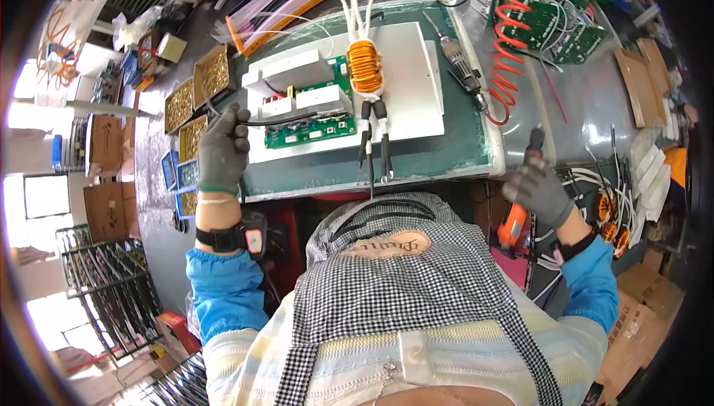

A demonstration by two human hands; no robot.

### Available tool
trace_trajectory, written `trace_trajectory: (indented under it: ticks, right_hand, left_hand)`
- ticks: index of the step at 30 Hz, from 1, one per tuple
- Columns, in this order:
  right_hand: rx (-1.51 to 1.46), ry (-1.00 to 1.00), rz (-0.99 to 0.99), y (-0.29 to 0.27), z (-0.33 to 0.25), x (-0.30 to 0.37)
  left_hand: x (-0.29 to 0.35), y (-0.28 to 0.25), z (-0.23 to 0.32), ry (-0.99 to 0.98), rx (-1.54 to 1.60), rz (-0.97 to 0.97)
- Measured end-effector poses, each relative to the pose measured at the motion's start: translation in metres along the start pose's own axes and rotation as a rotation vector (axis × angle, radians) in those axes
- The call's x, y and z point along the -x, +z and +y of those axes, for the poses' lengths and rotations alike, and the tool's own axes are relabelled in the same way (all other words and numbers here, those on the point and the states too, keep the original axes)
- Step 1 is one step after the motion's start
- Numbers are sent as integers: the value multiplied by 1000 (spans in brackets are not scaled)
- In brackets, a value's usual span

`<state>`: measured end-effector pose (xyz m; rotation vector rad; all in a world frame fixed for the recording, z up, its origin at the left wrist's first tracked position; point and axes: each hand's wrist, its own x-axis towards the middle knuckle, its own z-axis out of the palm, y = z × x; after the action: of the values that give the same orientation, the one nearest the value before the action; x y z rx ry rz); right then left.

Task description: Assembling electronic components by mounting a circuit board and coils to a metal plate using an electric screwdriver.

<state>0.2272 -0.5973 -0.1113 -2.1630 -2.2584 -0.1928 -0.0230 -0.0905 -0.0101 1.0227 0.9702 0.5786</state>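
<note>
My left hand (224, 152), in a grey glove, is closed at the left edge of a white plate (416, 71). Its curled fingers hold a black cable (286, 120), which runs right across a green circuit board (297, 137) with grey metal heat sinks. Beside the board lies a copper-wound ring coil (365, 68), with white leads at its far side and black-sleeved leads (384, 146) toward me. Off the table's front right, my gloved right hand (541, 192) is wrapped round an orange and black power screwdriver (513, 226).
Bins of small brass-coloured parts (213, 73) stand at the left. An air tool (461, 64) on a red coiled hose (509, 49) lies right of the plate. Circuit boards (576, 38) are at the far right; more coils (608, 209) with white leads sit near my right hand.
</note>
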Motion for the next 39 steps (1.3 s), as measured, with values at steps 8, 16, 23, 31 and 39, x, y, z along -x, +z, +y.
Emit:
trace_trajectory:
  ticks: [8,16,23,31,39]
  right_hand:
    - [146,-32,25,71,110,-13]
    - [-18,338,248,44,92,-39]
    - [-161,-75,381,-28,-18,-186]
    - [-192,-316,332,-53,-20,-272]
    - [-1230,566,802,19,38,-292]
  left_hand:
    - [3,-5,-22,599,-1238,471]
    - [41,68,-38,1158,-1435,-459]
    - [38,98,-76,1221,-1786,-450]
    - [15,84,-66,1327,-1551,-533]
    - [23,91,-73,1347,-1629,-490]
